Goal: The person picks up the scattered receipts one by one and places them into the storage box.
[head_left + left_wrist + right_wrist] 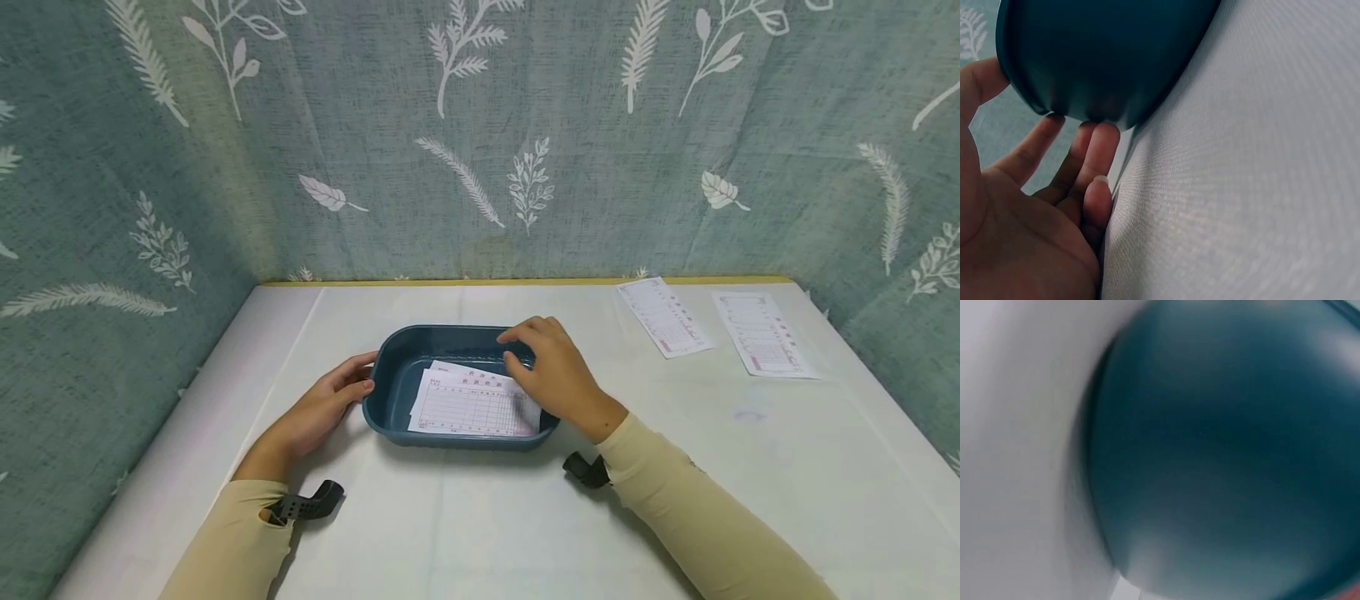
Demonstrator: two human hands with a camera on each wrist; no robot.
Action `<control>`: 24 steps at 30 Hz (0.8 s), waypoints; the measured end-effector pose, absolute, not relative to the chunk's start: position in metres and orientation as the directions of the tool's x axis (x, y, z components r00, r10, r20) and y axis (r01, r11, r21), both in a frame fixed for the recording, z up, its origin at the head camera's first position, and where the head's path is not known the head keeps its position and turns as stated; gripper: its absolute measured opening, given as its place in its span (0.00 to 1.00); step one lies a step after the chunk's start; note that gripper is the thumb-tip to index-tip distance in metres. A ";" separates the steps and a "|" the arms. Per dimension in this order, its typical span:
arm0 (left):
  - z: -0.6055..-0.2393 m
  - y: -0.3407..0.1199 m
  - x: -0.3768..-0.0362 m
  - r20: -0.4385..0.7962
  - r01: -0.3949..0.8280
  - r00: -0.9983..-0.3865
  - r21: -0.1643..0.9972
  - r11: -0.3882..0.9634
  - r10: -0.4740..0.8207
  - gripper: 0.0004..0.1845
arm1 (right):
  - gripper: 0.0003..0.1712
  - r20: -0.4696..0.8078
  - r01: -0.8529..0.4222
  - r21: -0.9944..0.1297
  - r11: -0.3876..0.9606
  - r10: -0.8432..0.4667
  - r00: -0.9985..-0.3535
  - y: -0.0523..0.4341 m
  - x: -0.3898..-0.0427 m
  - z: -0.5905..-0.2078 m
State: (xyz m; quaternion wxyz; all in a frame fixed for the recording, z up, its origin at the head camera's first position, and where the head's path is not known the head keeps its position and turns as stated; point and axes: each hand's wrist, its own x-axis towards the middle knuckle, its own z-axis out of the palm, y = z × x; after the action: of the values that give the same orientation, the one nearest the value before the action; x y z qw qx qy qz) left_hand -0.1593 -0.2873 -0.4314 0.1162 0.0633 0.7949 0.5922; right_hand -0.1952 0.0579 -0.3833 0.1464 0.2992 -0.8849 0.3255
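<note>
Blue tray with printed forms, two hands at its sides, on white desk.
Tray (390, 367): dark blue, rounded, near mid-desk (480, 517); two printed forms (472, 404) lie inside, overlapping. Left hand (326, 404): grip relaxed and straight-fingered, fingertips (1100, 134) touching the tray's left outer wall, holding nothing. Right hand (551, 367): reaching over the tray's right rim, fingers bent down onto the forms; whether they pinch a sheet cannot be told. Two further forms (712, 325) lie flat, well apart, far right.
</note>
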 end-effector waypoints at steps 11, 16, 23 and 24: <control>-0.429 -0.286 -0.157 -0.124 -0.048 -0.967 0.948 0.316 0.225 0.31 | 0.17 0.340 -0.464 -0.587 0.663 -0.318 -0.885 0.086 -0.217 -0.378; -0.429 -0.286 -0.157 -0.125 -0.049 -0.967 0.947 0.319 0.223 0.31 | 0.17 0.324 -0.419 -0.607 0.675 -0.272 -0.906 0.097 -0.227 -0.378; -0.429 -0.287 -0.158 -0.121 -0.046 -0.965 0.952 0.304 0.232 0.31 | 0.19 0.310 -0.385 -0.650 0.656 -0.233 -0.922 0.112 -0.242 -0.384; -0.429 -0.286 -0.158 -0.121 -0.046 -0.965 0.952 0.303 0.233 0.31 | 0.19 0.306 -0.379 -0.652 0.656 -0.230 -0.924 0.115 -0.243 -0.385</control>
State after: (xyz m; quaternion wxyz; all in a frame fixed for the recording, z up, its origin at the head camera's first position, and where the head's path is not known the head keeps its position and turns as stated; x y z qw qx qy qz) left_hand -0.1581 -0.2863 -0.4289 0.1190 0.0587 0.7983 0.5875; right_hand -0.2430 0.1147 -0.3855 0.0987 0.1683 -0.9046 0.3790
